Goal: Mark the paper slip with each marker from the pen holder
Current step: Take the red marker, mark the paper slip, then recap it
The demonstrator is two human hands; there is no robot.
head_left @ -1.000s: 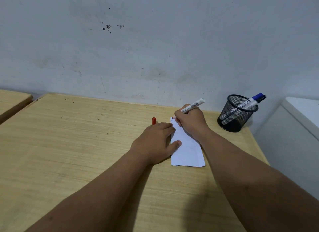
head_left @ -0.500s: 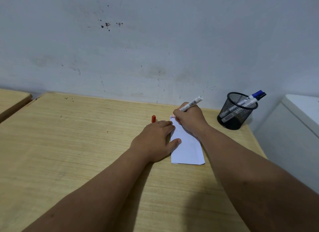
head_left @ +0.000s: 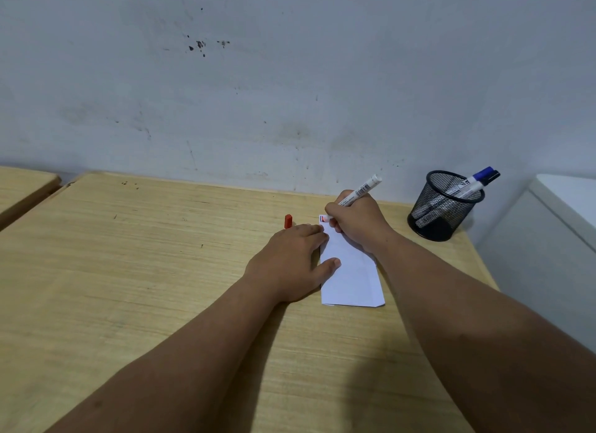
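Note:
A white paper slip [head_left: 353,278] lies on the wooden table [head_left: 145,271]. My left hand [head_left: 290,261] lies flat, pressing on the slip's left edge with the thumb on the paper. My right hand [head_left: 358,221] grips a white marker [head_left: 362,189], its tip on the slip's far left corner, where a dark and a red mark [head_left: 323,219] show. A red cap [head_left: 288,221] lies just beyond my left fingers. A black mesh pen holder [head_left: 443,207] stands at the back right, holding a blue-capped marker [head_left: 477,181] and a black-capped one.
A stained grey wall runs along the table's far edge. A white cabinet [head_left: 554,226] stands close to the table's right side. Another wooden table [head_left: 22,184] sits at the far left, with a gap between them.
My right hand has shifted a little with the marker on the slip's top corner, and a red mark now shows there. My left hand has stayed in place.

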